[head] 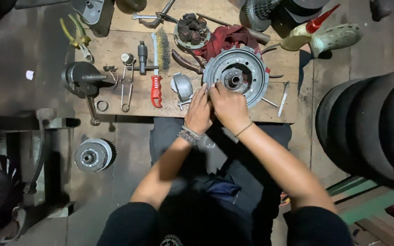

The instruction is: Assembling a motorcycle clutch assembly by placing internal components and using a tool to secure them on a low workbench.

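Note:
A round grey metal drum-like part (pixel 238 75) with a ring of holes and a central hub lies on a low wooden board (pixel 115 52). My left hand (pixel 199 111) and my right hand (pixel 228 105) are side by side at its near-left rim, fingers curled and pressed against the rim. What the fingertips hold is hidden. A red rag (pixel 226 38) lies under the part's far side. A small curved grey metal piece (pixel 182 86) sits just left of my left hand.
On the board lie a red-handled wire brush (pixel 158 68), pliers (pixel 125 89), yellow-handled pliers (pixel 76 36), a coil stator plate (pixel 191 32), wrenches and a dark shaft part (pixel 83 78). A finned round part (pixel 92 155) lies on the floor at left. Tyres (pixel 370 127) stand at right.

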